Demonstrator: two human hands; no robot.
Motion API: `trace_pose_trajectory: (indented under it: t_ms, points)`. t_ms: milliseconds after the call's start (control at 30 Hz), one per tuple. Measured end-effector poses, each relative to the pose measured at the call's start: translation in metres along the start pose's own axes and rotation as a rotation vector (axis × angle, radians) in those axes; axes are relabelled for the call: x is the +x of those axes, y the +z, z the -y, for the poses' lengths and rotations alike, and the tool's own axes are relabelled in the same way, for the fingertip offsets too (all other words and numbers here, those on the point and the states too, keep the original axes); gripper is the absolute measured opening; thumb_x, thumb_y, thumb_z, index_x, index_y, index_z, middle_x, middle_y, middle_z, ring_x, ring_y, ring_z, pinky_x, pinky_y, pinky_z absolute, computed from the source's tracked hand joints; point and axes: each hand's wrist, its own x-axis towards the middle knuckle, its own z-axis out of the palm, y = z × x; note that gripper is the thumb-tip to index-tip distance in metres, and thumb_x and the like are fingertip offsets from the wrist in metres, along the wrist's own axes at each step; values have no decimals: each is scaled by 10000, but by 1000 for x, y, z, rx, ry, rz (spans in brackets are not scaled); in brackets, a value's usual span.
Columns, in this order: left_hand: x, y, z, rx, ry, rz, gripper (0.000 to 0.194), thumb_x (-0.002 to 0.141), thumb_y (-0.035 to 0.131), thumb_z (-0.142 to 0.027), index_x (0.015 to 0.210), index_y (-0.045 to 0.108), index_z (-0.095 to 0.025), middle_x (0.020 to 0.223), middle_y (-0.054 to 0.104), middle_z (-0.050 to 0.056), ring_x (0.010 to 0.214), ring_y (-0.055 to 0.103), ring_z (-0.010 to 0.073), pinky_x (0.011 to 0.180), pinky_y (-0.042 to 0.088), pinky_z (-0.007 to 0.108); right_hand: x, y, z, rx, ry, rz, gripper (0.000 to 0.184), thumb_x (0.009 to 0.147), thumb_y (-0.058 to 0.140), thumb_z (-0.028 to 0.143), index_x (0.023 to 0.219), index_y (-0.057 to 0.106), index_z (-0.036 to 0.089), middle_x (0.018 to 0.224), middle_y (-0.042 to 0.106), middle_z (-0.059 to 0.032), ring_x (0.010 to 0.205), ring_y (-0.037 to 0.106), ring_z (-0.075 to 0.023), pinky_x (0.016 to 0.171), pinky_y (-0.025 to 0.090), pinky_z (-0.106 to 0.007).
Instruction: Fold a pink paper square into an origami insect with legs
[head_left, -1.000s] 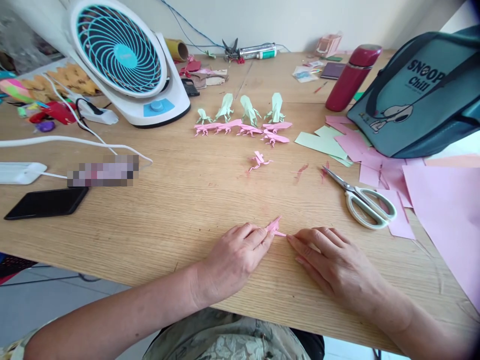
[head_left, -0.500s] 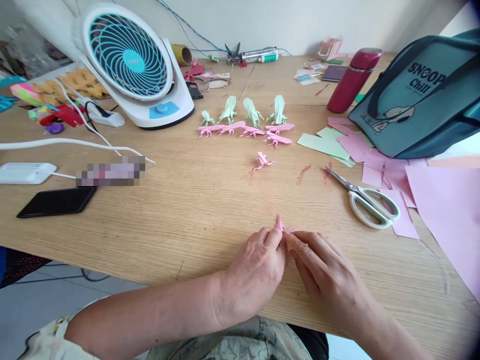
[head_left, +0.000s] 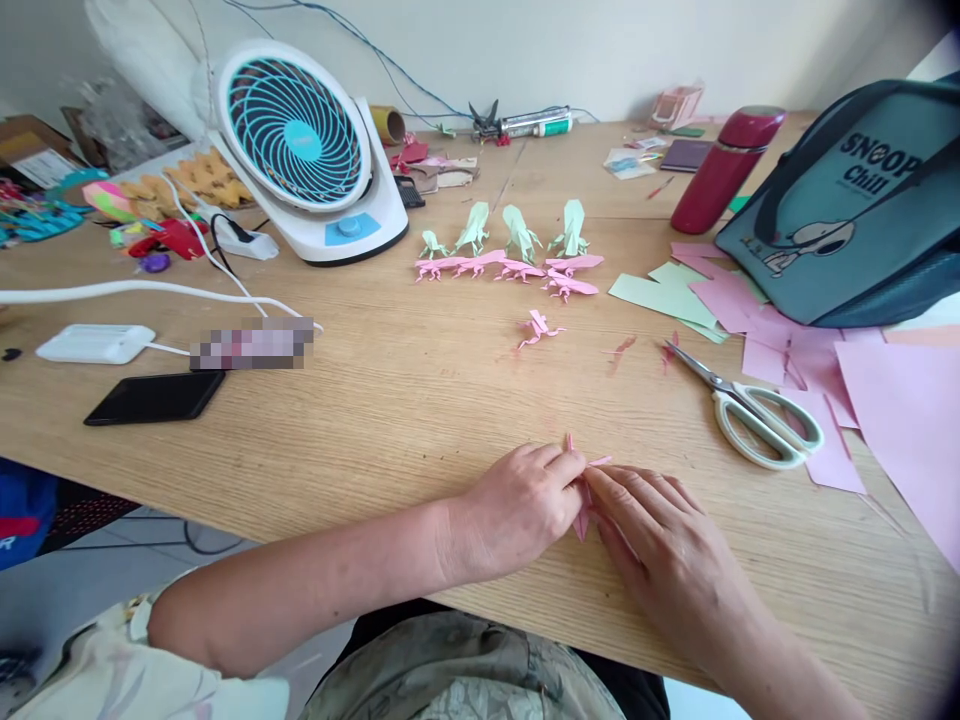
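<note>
Both my hands meet near the front edge of the wooden table [head_left: 390,400]. My left hand [head_left: 521,505] is closed, its fingertips pinching a small folded pink paper piece [head_left: 581,490]. My right hand [head_left: 660,540] lies beside it, fingers pressed together on the same paper, which pokes out between the hands. Farther back stand a lone pink folded figure [head_left: 538,329], a row of pink folded figures [head_left: 510,268] and several green folded figures [head_left: 517,230].
White-handled scissors [head_left: 754,410] lie to the right beside pink paper sheets [head_left: 892,400] and green paper [head_left: 664,295]. A teal bag [head_left: 855,210] and a red bottle [head_left: 724,170] stand at back right. A fan [head_left: 307,150], white cable, charger [head_left: 94,343] and black phone [head_left: 154,397] sit left.
My hands have come together from slightly apart and now pinch the pink paper between them, which has turned more upright. The view has shifted to the left.
</note>
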Motion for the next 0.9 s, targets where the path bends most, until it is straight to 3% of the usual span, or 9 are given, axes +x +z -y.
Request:
trace_pose_trajectory:
  t_ms: [167, 300, 433, 533, 667, 833, 900]
  points:
    - [13, 12, -2, 93, 52, -95, 317, 1029, 403, -218, 873, 657, -111, 975, 645, 114, 842, 622, 186, 784, 550, 331, 4, -7, -6, 32, 54, 9, 331, 1010, 444, 171, 1328, 536, 170, 1123, 676, -127, 992, 606, -257, 840, 486, -420]
    - [22, 19, -14, 103, -58, -131, 262, 1005, 469, -252, 921, 648, -79, 946, 626, 127, 852, 630, 217, 780, 560, 354, 1, -9, -4, 6, 97, -92, 347, 1002, 457, 157, 1343, 510, 191, 1175, 640, -119, 1032, 600, -251, 896, 474, -411]
    - [24, 14, -12, -93, -184, -55, 182, 956, 560, -266, 928, 630, -100, 948, 611, 104, 868, 626, 218, 798, 558, 352, -4, -4, 5, 30, 185, -131, 348, 1014, 440, 195, 1360, 478, 208, 1185, 627, -116, 1024, 621, -239, 834, 497, -364]
    - [21, 6, 0, -298, -172, 8, 133, 965, 484, -117, 969, 616, -135, 969, 623, 61, 859, 623, 162, 804, 544, 281, -5, 1, 8, -28, 223, -123, 314, 1014, 458, 276, 1314, 484, 184, 1093, 657, -120, 956, 627, -266, 804, 489, -397]
    - [18, 0, 15, -435, -74, -17, 167, 955, 489, -79, 970, 638, -152, 971, 624, 45, 921, 616, 140, 875, 511, 249, -3, 4, 8, -81, 260, -103, 296, 988, 513, 350, 1228, 508, 177, 1054, 671, -117, 929, 617, -282, 802, 464, -416]
    - [18, 3, 27, -257, -47, -74, 210, 930, 572, -154, 1122, 652, -186, 1230, 611, 86, 1165, 524, 224, 1015, 454, 386, 1, 4, 9, -79, 236, -120, 245, 981, 521, 337, 1176, 518, 189, 1019, 680, -110, 897, 625, -278, 804, 461, -418]
    - [19, 5, 30, -233, -34, -68, 223, 924, 592, -175, 1142, 639, -188, 1242, 623, 81, 1220, 488, 240, 1047, 422, 415, 2, 4, 8, -49, 224, -118, 216, 981, 524, 306, 1166, 520, 195, 1012, 682, -105, 898, 633, -269, 812, 466, -411]
